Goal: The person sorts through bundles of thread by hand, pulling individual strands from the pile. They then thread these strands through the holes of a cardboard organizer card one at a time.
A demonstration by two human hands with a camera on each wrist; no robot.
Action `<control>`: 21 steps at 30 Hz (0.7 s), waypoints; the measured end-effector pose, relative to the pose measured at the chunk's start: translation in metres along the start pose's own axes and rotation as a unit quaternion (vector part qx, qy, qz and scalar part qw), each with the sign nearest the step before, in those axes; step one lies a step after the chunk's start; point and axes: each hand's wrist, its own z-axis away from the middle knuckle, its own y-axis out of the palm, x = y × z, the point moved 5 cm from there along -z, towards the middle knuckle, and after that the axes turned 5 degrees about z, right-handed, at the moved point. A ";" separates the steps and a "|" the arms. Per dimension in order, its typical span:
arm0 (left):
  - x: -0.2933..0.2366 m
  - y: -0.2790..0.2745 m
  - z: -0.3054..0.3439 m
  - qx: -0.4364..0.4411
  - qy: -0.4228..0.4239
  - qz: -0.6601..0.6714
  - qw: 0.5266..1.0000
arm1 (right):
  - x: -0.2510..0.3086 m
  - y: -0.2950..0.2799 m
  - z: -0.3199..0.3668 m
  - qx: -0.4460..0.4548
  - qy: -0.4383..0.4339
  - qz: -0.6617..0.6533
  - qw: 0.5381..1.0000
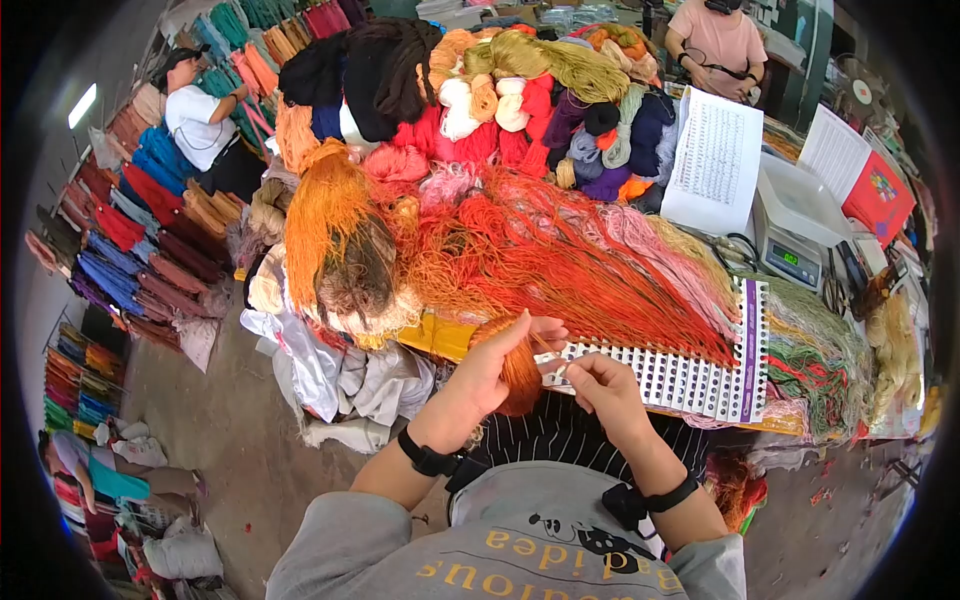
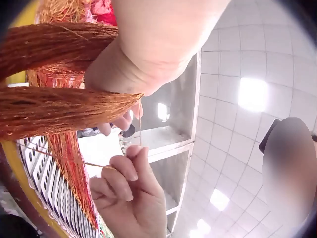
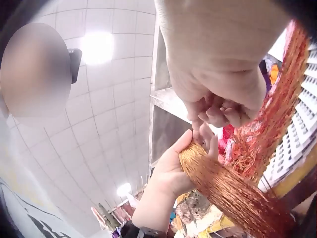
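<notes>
**Rust-orange thread skein [image 1: 521,380] slung over a loosely extended left hand [image 1: 488,367]**

The skein hung in a loop round the left hand, just off the end of the white perforated board [image 1: 665,380] farthest from its purple band [image 1: 748,350]. That hand was relaxed, thumb and fingers apart, carrying the loop rather than clenching it, probably so the strands lay spread and untangled. The right hand [image 1: 608,393], nearer the board, pinched a fine orange strand [image 2: 140,121] between thumb and fingertip; the strand ran straight to the skein, likely held taut to single it out from the bundle.

Long red-orange threads [image 1: 590,280] fanned across the far side of the board, narrowing near its purple band, apparently so their lengths lay in order.

The board sat along the near edge of the yellow-edged counter [image 1: 440,337], leaving both hands open air on its near side. That side seemed to offer the most room for moving; beyond the board, loose threads crowded close, and a grey-and-white digital scale [image 1: 793,256] stood past its purple-banded end.
</notes>
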 end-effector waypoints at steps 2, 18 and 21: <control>-0.007 -0.007 0.001 -0.054 0.040 -0.095 0.993 | 0.014 -0.006 0.007 -0.061 -0.061 0.141 0.986; -0.073 -0.094 0.033 -0.139 0.139 0.038 0.980 | 0.118 -0.206 0.221 -0.548 -0.350 0.156 0.744; -0.024 -0.064 0.002 -0.084 0.011 -0.098 0.992 | 0.075 -0.137 0.113 -0.393 -0.193 0.201 0.876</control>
